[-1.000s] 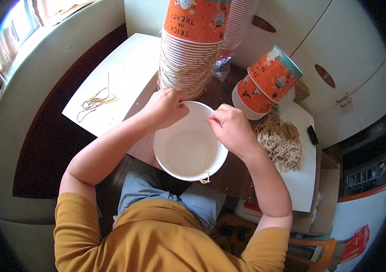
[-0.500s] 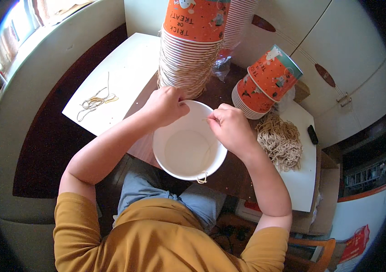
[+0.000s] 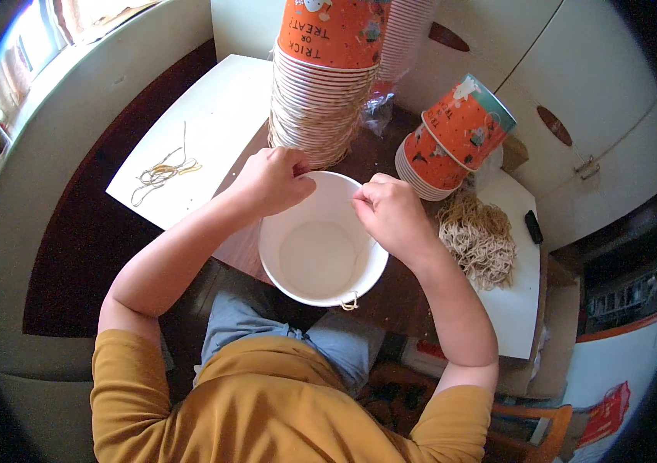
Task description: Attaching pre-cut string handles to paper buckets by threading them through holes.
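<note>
A paper bucket [image 3: 371,258], white inside, stands mouth-up in front of me, close to my lap. My left hand [image 3: 276,181] is closed over its far left rim, thumb on the inside and fingers curled beyond the edge. At the far right rim my right hand [image 3: 394,217] pinches thumb and forefinger together; the thin cord end in that pinch is mostly hidden now. A small loop of cord [image 3: 350,301] hangs at the bucket's near rim.
A tall stack of orange printed buckets [image 3: 328,35] rises behind the bucket. More orange buckets [image 3: 452,139] stand nested at the right, beside a bundle of beige cords [image 3: 479,247] and a black object [image 3: 533,227]. Loose cords [image 3: 165,176] lie on the white board [image 3: 212,108] at left.
The cord end that stuck out from my right fingers no longer shows. My left hand has shifted slightly left, and the bucket has turned a little, its near loop moving right.
</note>
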A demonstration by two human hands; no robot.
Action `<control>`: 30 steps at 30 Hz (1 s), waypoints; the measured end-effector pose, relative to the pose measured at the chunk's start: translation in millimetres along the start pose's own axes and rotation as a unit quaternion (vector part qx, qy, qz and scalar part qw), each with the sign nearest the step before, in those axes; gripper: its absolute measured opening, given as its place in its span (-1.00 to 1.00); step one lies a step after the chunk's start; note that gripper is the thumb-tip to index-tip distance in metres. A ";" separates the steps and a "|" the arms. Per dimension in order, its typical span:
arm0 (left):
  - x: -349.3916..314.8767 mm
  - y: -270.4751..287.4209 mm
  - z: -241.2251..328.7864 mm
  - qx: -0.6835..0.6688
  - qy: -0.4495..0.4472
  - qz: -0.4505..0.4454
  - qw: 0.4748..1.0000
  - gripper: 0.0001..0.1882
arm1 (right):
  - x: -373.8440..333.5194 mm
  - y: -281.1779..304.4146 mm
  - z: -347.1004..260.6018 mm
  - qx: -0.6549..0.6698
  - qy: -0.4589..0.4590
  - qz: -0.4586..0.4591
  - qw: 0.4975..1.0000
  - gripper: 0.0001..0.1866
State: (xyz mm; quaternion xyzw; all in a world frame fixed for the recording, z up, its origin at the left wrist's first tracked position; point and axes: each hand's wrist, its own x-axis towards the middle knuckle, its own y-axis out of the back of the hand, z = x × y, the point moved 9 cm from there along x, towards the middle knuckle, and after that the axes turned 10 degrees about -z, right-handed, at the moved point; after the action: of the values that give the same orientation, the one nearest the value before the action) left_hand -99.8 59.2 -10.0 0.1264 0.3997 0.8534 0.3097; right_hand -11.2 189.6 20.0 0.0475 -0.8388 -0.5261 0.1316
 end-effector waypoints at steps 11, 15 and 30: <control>4.3 -2.4 5.0 0.036 0.010 -0.016 0.999 -0.77 | -0.6 -1.1 -5.3 -0.001 -0.001 0.008 1.000 -0.89; 3.2 -9.6 7.3 -0.042 -0.032 -0.073 0.996 -0.73 | -1.1 -3.6 -5.8 -0.002 -0.004 0.001 1.000 -0.90; -64.2 -42.1 -8.3 -0.447 0.016 -0.118 0.887 -0.69 | -12.4 8.5 -26.0 0.113 -0.048 -0.031 0.992 -0.88</control>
State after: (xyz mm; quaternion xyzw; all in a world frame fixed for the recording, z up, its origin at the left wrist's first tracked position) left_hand -35.9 34.3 -45.3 -0.0872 -0.0074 0.9008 0.4253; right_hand 8.2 173.4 36.2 0.0624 -0.8963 -0.4337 0.0686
